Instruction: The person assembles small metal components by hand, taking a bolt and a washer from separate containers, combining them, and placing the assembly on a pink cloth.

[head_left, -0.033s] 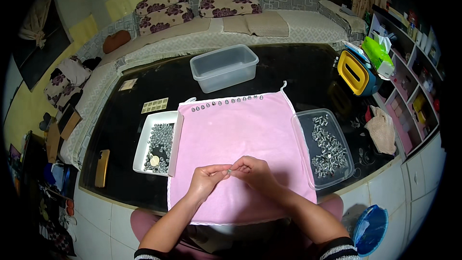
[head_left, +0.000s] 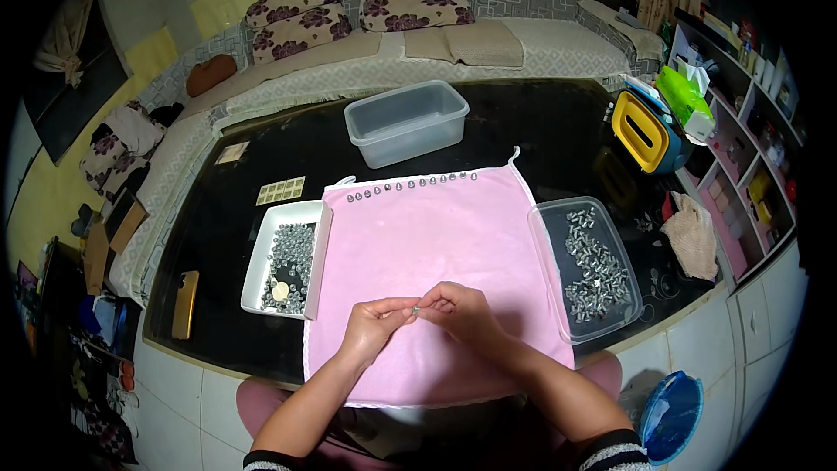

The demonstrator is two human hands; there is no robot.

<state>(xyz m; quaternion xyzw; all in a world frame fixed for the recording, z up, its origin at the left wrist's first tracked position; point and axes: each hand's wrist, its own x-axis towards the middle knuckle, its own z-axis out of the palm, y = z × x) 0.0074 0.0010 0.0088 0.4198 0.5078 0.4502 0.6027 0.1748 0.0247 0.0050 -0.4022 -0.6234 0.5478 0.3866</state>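
Left hand (head_left: 370, 324) and right hand (head_left: 460, 312) pinch a small metal piece (head_left: 416, 309) over a pink cloth (head_left: 418, 240).
Both grip it at the fingertips, above the cloth's near half; it looks light, hard and perhaps slippery, best held by its sides. The soft-looking cloth lies on a dark, glossy desk (head_left: 514, 122), with a long sofa (head_left: 562, 42) beyond.

The left forearm (head_left: 305, 410) and right forearm (head_left: 562, 388) extend from the lower edge and converge inward, wrists bare. The left hand (head_left: 370, 324) and right hand (head_left: 459, 311) are positioned fingertips to fingertips (head_left: 406, 303) in a fine pinch; the right hand's fingers are curled.
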